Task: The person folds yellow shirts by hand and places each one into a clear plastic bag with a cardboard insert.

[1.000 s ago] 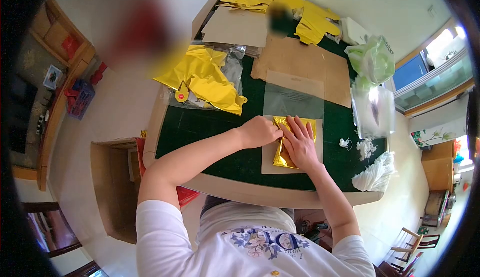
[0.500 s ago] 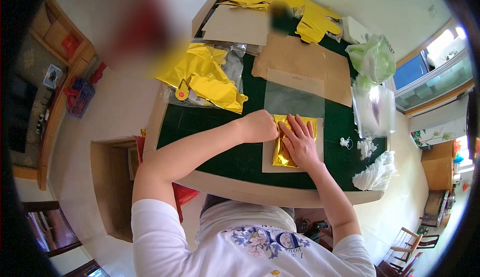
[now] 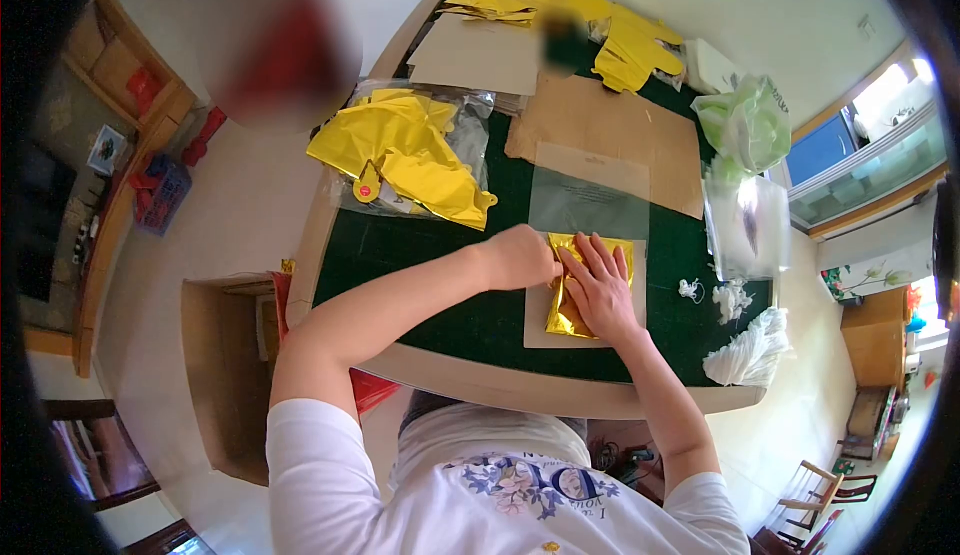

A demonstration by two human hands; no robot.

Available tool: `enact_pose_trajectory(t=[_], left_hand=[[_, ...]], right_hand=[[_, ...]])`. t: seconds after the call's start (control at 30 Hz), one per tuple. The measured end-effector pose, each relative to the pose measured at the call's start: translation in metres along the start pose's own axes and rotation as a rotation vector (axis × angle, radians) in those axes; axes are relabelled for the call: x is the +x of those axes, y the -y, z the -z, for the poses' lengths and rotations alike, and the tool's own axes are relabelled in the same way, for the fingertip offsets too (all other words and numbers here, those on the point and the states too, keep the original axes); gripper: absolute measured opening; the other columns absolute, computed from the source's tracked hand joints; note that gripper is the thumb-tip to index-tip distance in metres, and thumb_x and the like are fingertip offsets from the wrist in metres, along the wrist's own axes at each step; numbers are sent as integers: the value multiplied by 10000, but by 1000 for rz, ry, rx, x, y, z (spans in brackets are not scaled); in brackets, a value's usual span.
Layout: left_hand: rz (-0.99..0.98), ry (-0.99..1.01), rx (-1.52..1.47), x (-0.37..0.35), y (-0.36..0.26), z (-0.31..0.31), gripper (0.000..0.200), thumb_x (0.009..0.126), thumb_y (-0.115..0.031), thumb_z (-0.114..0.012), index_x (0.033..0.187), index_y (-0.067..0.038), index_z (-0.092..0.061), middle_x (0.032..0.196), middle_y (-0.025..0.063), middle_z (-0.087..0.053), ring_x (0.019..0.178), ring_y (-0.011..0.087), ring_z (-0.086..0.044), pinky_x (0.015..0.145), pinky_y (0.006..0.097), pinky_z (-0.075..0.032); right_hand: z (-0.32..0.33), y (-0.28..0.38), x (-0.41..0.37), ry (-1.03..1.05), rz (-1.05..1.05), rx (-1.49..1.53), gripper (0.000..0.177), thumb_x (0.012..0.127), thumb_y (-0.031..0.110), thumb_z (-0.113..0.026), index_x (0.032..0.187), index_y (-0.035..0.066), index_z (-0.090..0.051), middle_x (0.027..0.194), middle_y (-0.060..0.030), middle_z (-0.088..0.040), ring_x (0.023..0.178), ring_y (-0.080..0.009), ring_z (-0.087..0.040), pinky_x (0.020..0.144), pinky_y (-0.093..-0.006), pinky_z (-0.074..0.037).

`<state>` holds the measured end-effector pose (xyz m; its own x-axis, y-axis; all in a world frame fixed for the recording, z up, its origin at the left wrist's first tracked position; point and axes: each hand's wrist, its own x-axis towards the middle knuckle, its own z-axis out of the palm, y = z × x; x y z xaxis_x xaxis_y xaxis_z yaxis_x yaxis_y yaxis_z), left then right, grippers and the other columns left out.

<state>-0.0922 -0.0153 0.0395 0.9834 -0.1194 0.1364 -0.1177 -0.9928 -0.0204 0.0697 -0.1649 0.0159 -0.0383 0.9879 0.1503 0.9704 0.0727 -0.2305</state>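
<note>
A folded gold foil piece (image 3: 568, 317) lies on a pale card (image 3: 540, 335) near the table's front edge. My right hand (image 3: 600, 290) rests flat on the foil with its fingers spread. At the foil's upper left edge is my left hand (image 3: 522, 257), its fingers curled closed; whatever it pinches is hidden. Just beyond the foil lies a clear plastic sleeve (image 3: 590, 195), partly over a brown cardboard sheet (image 3: 620, 135). Farther left, crumpled yellow-gold foil (image 3: 400, 150) sits on clear plastic packaging.
The table (image 3: 480, 370) has a dark green top. White card sheets (image 3: 475, 53) and flat gold foil pieces (image 3: 630, 50) lie at the back. On the right are a green-white plastic bag (image 3: 745, 120), clear bags (image 3: 745, 220) and white string (image 3: 750, 350). An open box (image 3: 225, 375) stands left below.
My left hand has shifted very slightly at the foil's edge. The blurred yellow patch near the crumpled foil at the left has gone from view.
</note>
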Motion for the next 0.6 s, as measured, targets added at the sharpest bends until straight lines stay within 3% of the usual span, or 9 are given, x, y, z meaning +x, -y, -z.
enact_pose_trajectory(t=[0.2,0.6], left_hand=[[-34,96,-46,-3,1,17,94,828,-172,-571,808,-81,-583,622,68,-639,611,226,-671,520,343,-517],[2,-218,39,-1,-12,-10,64,819,-135,-555,807,-76,-574,596,60,-622,577,224,-661,517,342,-519]], right_hand=[[-1,1,1,0,-4,-10,438,944,305,-485,1372,212,-485,1477,-109,-372,1381,-327,-301,1121,-546,-182],[-3,-2,0,1,-1,-14,447,943,294,-473,1380,200,-477,1478,-109,-369,1376,-332,-306,1117,-549,-190]])
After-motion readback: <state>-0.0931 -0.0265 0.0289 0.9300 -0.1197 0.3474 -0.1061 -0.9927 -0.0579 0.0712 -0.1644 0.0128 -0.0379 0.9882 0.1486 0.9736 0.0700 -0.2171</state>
